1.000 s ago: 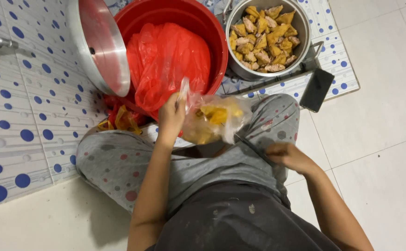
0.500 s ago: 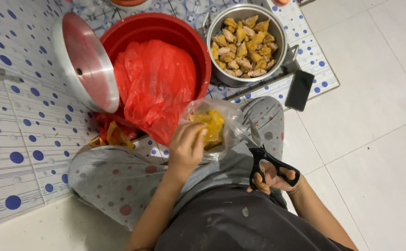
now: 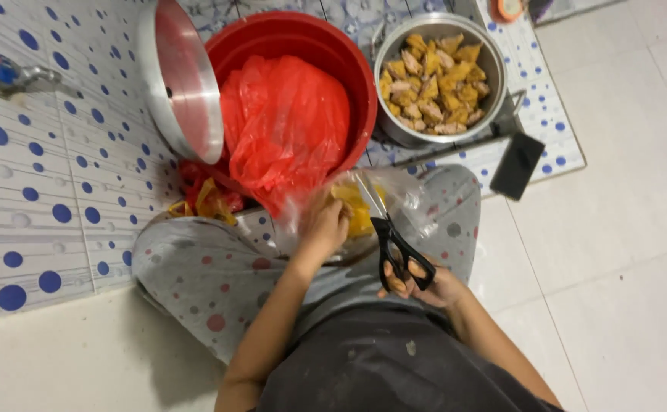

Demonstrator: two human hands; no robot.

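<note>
— What colour is the big tub?
— Red, with a red bag inside. The pot is silver, with yellow-brown pieces.
— And the scissors?
— Black handles. The trousers are grey with red dots. The wall tiles are white with blue dots.

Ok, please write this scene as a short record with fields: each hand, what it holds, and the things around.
left hand: grips clear plastic bag with yellow food, held over the lap
right hand: fingers through handles of black scissors, blades pointing up at the bag
in front: red basin with red plastic bag; metal lid leaning on it
pot: metal pot full of yellow-brown pieces
floor: dark phone
</note>
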